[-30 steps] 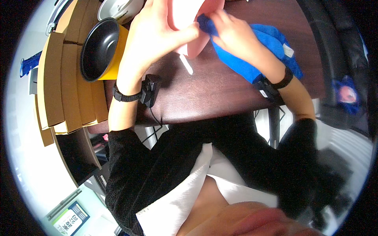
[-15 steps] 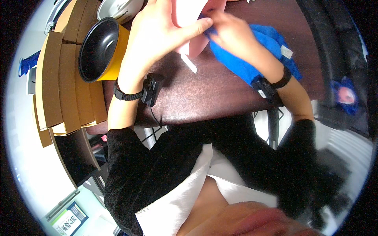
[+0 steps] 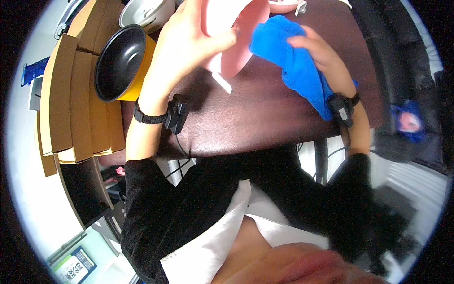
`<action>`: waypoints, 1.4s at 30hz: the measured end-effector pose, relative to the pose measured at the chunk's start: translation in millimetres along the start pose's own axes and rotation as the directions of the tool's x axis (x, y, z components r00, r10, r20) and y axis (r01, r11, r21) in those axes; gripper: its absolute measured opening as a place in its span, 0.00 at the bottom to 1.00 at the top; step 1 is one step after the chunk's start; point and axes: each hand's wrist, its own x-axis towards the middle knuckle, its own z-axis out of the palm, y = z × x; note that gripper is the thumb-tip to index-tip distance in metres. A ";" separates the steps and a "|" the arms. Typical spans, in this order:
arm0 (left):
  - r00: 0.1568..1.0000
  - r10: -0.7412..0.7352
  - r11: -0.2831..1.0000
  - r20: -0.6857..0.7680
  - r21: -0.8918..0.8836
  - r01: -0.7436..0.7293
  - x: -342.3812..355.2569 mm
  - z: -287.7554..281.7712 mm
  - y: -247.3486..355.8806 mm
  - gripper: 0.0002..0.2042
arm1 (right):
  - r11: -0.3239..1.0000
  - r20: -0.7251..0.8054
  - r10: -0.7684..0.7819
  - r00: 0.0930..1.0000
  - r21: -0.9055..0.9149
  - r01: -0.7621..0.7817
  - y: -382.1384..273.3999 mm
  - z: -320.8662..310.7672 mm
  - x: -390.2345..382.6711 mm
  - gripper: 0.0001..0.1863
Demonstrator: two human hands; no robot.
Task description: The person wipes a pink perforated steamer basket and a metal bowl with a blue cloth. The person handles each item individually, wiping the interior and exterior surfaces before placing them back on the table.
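My left hand (image 3: 191, 40) grips a pink bowl (image 3: 241, 45) by its rim and holds it tilted above the dark brown table (image 3: 255, 118). A small white tag hangs from the bowl's lower edge. My right hand (image 3: 321, 57) holds a bunched blue cloth (image 3: 288, 61) just to the right of the bowl, its near end touching or almost touching the rim. The cloth drapes down over my right wrist, which wears a black band with a small device. A like band sits on my left wrist.
A yellow pot with a black inside (image 3: 120, 64) stands at the table's left. A white bowl-like vessel (image 3: 144, 12) lies behind it. Flat brown cardboard pieces (image 3: 71, 99) are stacked along the left edge. A dark chair (image 3: 406, 71) stands at the right.
My right hand with the blue cloth has come away from the inside of the pink bowl and moved right. The bowl has tipped and shifted a little left in my left hand.
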 end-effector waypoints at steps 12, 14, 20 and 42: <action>0.974 -0.214 0.974 -0.074 -0.089 0.207 2.1 -4.0 -20.5 0.33 | 0.999 -0.182 0.039 0.982 0.008 -0.038 7.1 -1.8 4.0 0.21; 0.969 -0.229 0.971 -0.088 -0.096 0.221 2.7 -3.2 -28.6 0.33 | 1.000 -0.226 0.028 0.974 0.014 -0.026 5.3 4.4 2.7 0.21; 0.963 -0.244 0.966 -0.112 -0.113 0.232 5.2 -11.8 -45.0 0.32 | 0.986 -0.274 -0.028 0.961 -0.167 -0.019 3.7 11.0 7.8 0.22; 0.879 -0.425 0.735 -0.214 -0.648 0.198 9.4 -30.6 -1.2 0.16 | 0.978 -0.341 -0.087 0.936 -0.209 0.015 9.5 12.6 11.6 0.21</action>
